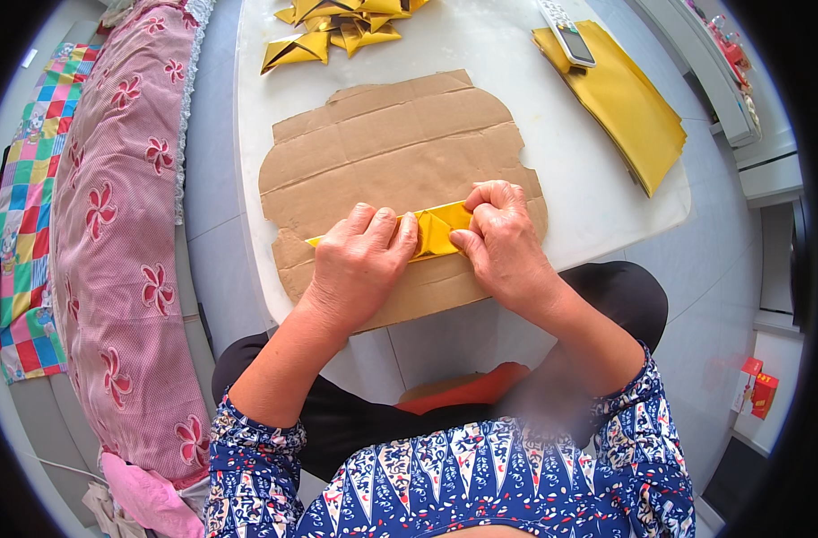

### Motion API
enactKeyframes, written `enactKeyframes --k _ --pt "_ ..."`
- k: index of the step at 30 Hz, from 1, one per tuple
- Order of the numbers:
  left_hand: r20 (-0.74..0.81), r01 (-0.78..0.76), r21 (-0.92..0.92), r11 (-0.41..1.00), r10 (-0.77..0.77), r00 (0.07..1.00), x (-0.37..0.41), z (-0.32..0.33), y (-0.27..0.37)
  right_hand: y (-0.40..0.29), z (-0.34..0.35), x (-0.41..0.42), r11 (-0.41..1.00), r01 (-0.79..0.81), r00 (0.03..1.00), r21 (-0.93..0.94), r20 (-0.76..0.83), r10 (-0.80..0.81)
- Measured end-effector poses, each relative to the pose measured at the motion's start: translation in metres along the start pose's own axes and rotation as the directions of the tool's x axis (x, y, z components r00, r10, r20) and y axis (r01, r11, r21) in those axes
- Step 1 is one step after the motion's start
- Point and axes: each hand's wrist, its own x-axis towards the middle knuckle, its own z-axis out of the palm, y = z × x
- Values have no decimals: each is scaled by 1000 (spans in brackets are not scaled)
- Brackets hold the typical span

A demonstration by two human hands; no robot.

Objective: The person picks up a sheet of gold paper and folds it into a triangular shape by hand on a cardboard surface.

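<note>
A strip of folded gold foil paper (437, 234) lies across the lower part of a flattened brown cardboard sheet (395, 141). My left hand (365, 259) presses down on its left part with the fingertips, and a pointed end sticks out beyond that hand. At the strip's other end, my right hand (506, 245) pinches the paper between thumb and bent fingers. Between the hands the paper shows slanting creases. Several folded gold paper pieces (341, 27) lie at the table's far side. A stack of gold paper sheets (624, 101) rests at the right.
The cardboard lies on a white table (651, 215) with rounded corners. A remote control (570, 37) sits on the gold stack. Along the left runs a seat with a pink flowered cover (123, 222). Red boxes (758, 390) stand at the far right.
</note>
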Motion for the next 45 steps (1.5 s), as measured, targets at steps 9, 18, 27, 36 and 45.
enactKeyframes --k 9,18,27,36,45 --pt "46 -17 13 1000 17 999 2 -3 0 -1 -2 1 1000 6 1000 -4 -1 -6" --pt "342 174 -157 972 -112 933 -2 -12 21 3 -2 0 1000 -1 1000 15 8 1" --pt "443 240 -215 947 -125 888 -19 -1 24 8 2 -1 999 30 999 -40 -30 -31" --pt "418 250 -203 947 -147 897 -20 6 26 17 13 -12 931 295 929 -213 -165 -332" --pt "475 266 -186 946 -150 867 -15 4 26 4 14 -19 826 416 908 -380 226 -353"
